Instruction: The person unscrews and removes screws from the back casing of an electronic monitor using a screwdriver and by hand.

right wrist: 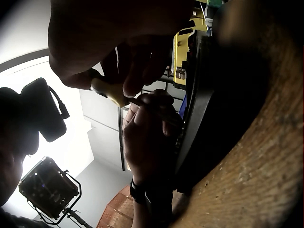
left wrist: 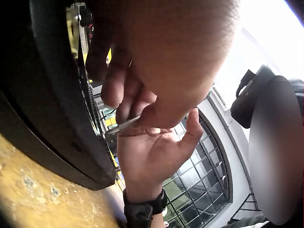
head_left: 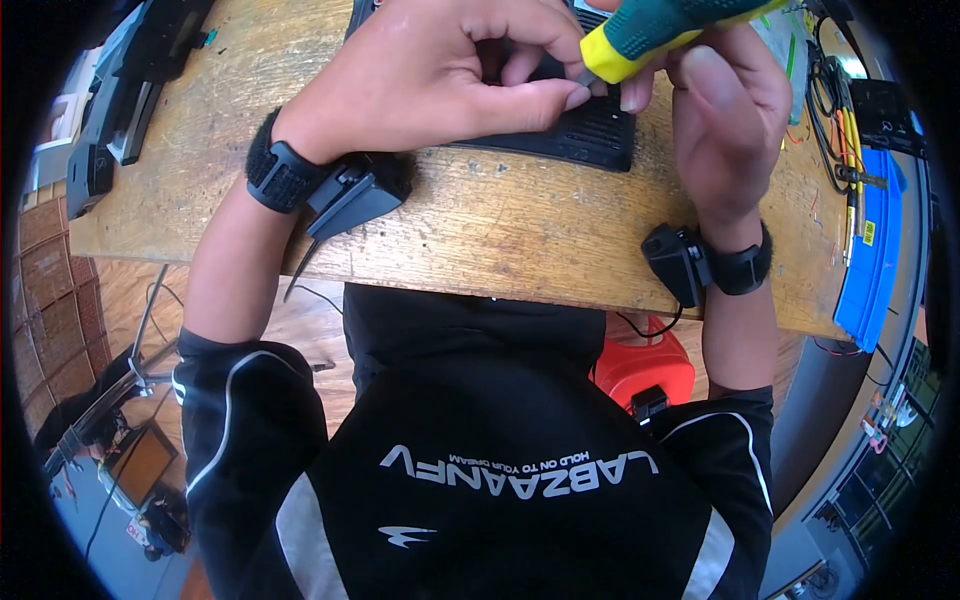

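My right hand (head_left: 730, 120) holds a screwdriver (head_left: 640, 40) by its thick green handle with a yellow collar. The metal shaft (left wrist: 124, 126) slants down from the handle to a black flat device (head_left: 600, 135) with a ridged surface. My left hand (head_left: 430, 80) lies over the device from the left, and its thumb and fingertips pinch the shaft close below the collar. In the right wrist view the yellow end of the screwdriver (right wrist: 114, 92) shows beneath the right fingers, with the left hand (right wrist: 147, 137) just below. The screwdriver's tip is hidden.
The worn wooden table (head_left: 500, 240) carries the device near its front edge. Black equipment (head_left: 130, 90) stands at the left edge. On the right are a blue tray (head_left: 870, 250) and black cables (head_left: 828, 100). A red stool (head_left: 650, 370) stands under the table edge.
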Demonstrator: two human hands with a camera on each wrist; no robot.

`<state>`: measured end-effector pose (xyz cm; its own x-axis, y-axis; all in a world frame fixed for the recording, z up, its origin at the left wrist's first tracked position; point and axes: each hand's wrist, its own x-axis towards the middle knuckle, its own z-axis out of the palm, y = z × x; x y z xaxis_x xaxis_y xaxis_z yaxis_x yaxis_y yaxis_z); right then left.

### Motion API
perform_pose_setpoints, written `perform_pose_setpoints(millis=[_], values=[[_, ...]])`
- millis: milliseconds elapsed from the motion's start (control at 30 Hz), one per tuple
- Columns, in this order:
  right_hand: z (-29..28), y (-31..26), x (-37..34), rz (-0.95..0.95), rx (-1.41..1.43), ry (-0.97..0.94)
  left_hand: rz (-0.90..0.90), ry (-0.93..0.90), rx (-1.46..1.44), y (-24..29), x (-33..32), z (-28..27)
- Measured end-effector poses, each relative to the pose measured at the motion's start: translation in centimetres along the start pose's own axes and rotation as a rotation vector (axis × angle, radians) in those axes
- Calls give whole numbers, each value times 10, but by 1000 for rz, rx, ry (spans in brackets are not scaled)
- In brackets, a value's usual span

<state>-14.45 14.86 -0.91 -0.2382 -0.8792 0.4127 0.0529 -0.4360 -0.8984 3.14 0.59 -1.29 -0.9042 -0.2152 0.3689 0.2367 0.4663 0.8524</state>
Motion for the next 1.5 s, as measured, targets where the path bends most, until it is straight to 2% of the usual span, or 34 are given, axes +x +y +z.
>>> perform_pose_setpoints(millis=[67, 133, 167, 233, 267, 300, 367, 400, 433, 500, 533, 633, 667, 700, 767, 800, 867, 933, 1000, 1100, 1133, 1167, 1233, 1300, 1333, 1367, 1433, 1500], values=[[0, 5, 0, 10, -12, -6, 13, -17, 32, 1, -1, -3], [-1, 20, 3, -117, 56, 22, 25, -33, 64, 3, 1, -6], [-3, 20, 6, -117, 57, 22, 43, -40, 127, 3, 3, -7], [-9, 16, 13, -344, -229, -142, 60, -48, 190, 0, 4, -8], [-2, 22, 5, -319, -197, 77, 73, -19, 115, -3, 3, -6], [-9, 27, 4, -319, -198, 77, 86, 9, 39, -4, 3, -4], [-29, 35, 7, -300, -169, -133, 77, -19, 74, 4, 4, -4], [-3, 16, 3, -154, -121, 47, 66, -46, 109, 7, 5, -4], [3, 8, 0, -154, -121, 46, 66, -46, 110, 6, 5, -2], [9, 0, -1, 1, -86, 63, 99, 28, 4, 1, 3, 2], [4, -6, 4, 16, -24, -10, 99, 28, 5, 1, 3, 1], [1, 0, 3, 4, -50, 16, 2, -24, 64, 1, 0, -3], [-3, 1, 4, -49, 53, -83, -13, -23, 55, 3, -1, -2], [-2, 1, 4, -49, 53, -84, -28, -22, 47, 4, -1, -2], [3, 0, 2, -46, -39, 37, 7, -24, 68, 3, 3, -5], [2, 1, 2, -46, -39, 36, 43, -26, 89, 3, 4, -6], [1, 2, 3, -163, -99, 65, 94, -14, 86, -3, 5, -6], [1, 2, 1, -102, -75, 81, 146, -4, 83, -4, 5, -5], [0, 1, 0, -42, -52, 98, 104, -20, 69, -2, 4, -5], [0, -1, 1, 14, 5, 13, 42, 8, 4, -3, 2, 0], [-1, 9, 2, -64, -64, 42, 41, 8, 4, -1, 2, -1], [-1, 6, 2, -64, -64, 42, 63, -7, 61, 2, 3, -3], [0, -2, 4, 29, -40, 1, 85, -22, 118, 4, 2, -5], [4, -1, 4, 9, -9, 1, -47, -17, 65, 3, -1, -5], [5, 0, 4, -11, 22, 1, -47, -16, 66, 3, -1, -6], [2, 4, 4, -11, 22, 0, -2, -22, 77, 2, 1, -7], [-8, 13, 4, -112, -151, -26, 43, -27, 88, 1, 3, -8], [-13, 14, 1, -67, -148, 19, 43, 11, 46, 0, 2, -6]])
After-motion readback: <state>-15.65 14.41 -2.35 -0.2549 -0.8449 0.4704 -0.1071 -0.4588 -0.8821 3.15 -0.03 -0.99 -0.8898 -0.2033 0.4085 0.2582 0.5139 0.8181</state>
